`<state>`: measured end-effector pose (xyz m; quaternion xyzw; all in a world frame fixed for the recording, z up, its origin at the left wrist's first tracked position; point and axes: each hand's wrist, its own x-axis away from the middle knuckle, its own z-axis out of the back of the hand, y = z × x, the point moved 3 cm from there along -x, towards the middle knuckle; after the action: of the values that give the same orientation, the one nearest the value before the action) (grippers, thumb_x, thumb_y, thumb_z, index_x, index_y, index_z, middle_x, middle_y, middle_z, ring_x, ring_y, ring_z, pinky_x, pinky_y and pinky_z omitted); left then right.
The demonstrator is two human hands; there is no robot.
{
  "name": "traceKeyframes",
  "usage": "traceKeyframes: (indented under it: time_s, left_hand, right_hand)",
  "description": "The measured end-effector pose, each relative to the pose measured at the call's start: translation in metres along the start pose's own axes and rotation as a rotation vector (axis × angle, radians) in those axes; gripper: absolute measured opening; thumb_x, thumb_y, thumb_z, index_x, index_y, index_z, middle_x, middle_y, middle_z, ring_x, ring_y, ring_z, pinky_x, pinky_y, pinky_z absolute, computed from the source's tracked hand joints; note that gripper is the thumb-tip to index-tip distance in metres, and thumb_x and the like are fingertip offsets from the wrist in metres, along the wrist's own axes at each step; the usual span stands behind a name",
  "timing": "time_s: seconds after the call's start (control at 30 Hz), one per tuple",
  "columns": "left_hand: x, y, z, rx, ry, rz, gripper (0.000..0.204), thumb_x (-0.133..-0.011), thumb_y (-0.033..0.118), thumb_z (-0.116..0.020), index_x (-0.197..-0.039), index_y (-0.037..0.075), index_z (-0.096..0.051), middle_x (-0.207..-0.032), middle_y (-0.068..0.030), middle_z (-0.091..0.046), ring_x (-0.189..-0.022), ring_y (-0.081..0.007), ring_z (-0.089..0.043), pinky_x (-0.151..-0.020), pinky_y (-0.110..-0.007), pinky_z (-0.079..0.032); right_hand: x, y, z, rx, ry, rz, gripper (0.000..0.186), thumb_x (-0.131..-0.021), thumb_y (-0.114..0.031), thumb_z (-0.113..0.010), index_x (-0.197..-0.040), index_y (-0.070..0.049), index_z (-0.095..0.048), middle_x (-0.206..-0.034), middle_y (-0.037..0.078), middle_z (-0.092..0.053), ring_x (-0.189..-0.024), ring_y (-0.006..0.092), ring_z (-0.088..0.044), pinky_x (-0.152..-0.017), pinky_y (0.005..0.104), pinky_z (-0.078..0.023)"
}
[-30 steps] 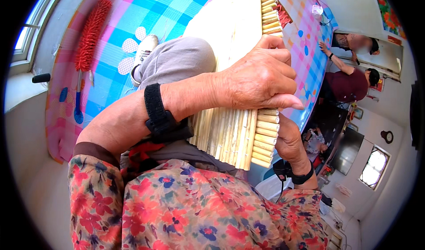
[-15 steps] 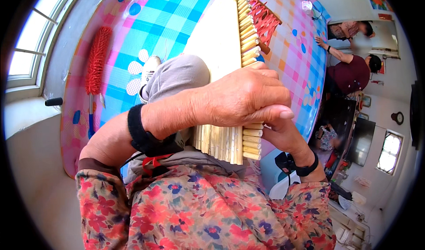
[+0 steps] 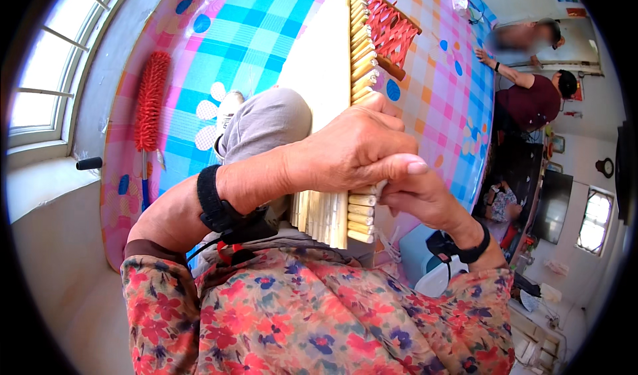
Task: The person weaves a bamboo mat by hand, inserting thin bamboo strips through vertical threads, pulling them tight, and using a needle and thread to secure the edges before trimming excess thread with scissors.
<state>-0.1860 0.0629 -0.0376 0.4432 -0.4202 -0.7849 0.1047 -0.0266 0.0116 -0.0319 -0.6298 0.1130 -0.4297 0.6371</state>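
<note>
A pale panel edged with short bamboo sticks lies lengthwise by my bent grey-trousered knee. My left hand reaches across it, fingers curled over the stick edge and thumb pointing right. Just right of that edge is my right hand, its fingers bent inward under my left thumb; what they pinch is hidden. A red woven lattice object on wooden bars lies beside the panel's upper right.
I sit on a plaid flowered sheet with a red fluffy duster at left, beside a window. A pale blue container stands low right. Several people, one in maroon, are across the room at right.
Both hands and the stick edge have shifted left in the picture. My right hand shows more beside the edge, and more of the red lattice object has come into view.
</note>
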Motion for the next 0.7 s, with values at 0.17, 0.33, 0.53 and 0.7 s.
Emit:
traceKeyframes:
  time_s: [0.17, 0.33, 0.53, 0.7]
  left_hand:
    - [-0.01, -0.002, -0.001, 0.026, 0.039, 0.014, 0.03, -0.092, 0.03, -0.051, -0.072, 0.008, -0.056, -0.064, -0.0066, -0.049, -0.072, -0.0265, -0.05, -0.076, -0.036, -0.037]
    - [-0.034, 0.006, 0.006, 0.017, 0.026, 0.061, 0.023, -0.091, 0.02, -0.048, -0.072, 0.01, -0.055, -0.068, -0.0038, -0.052, -0.066, -0.0235, -0.05, -0.074, -0.034, -0.036]
    - [-0.057, -0.005, -0.018, -0.058, 0.194, 0.049, 0.036, -0.094, 0.025, -0.04, -0.065, 0.008, -0.051, -0.06, -0.0019, -0.052, -0.06, -0.0199, -0.048, -0.071, -0.035, -0.037]
    - [-0.071, -0.021, -0.036, -0.159, 0.275, 0.187, 0.052, -0.097, 0.044, -0.031, -0.064, 0.008, -0.05, -0.051, 0.0012, -0.047, -0.054, -0.0168, -0.045, -0.075, -0.039, -0.039]
  right_hand:
    - [0.008, 0.0, 0.005, 0.134, 0.098, 0.15, 0.007, -0.081, -0.003, -0.061, -0.088, -0.001, -0.063, -0.084, 0.006, -0.058, -0.075, 0.0169, -0.059, -0.065, 0.0285, -0.046]
    - [0.028, 0.007, 0.035, 0.222, 0.175, 0.314, 0.008, -0.084, -0.006, -0.061, -0.089, 0.0, -0.062, -0.083, 0.005, -0.055, -0.069, 0.0132, -0.056, -0.062, 0.0252, -0.044]
    - [0.046, 0.018, 0.065, -0.323, 0.382, 0.276, 0.008, -0.086, -0.006, -0.061, -0.091, -0.001, -0.062, -0.08, 0.004, -0.052, -0.067, 0.009, -0.052, -0.057, 0.0218, -0.041]
    - [0.04, 0.049, 0.078, -0.085, 0.398, 0.46, 0.012, -0.081, -0.005, -0.064, -0.092, -0.002, -0.061, -0.077, 0.008, -0.053, -0.065, 0.0211, -0.054, -0.058, 0.0289, -0.043]
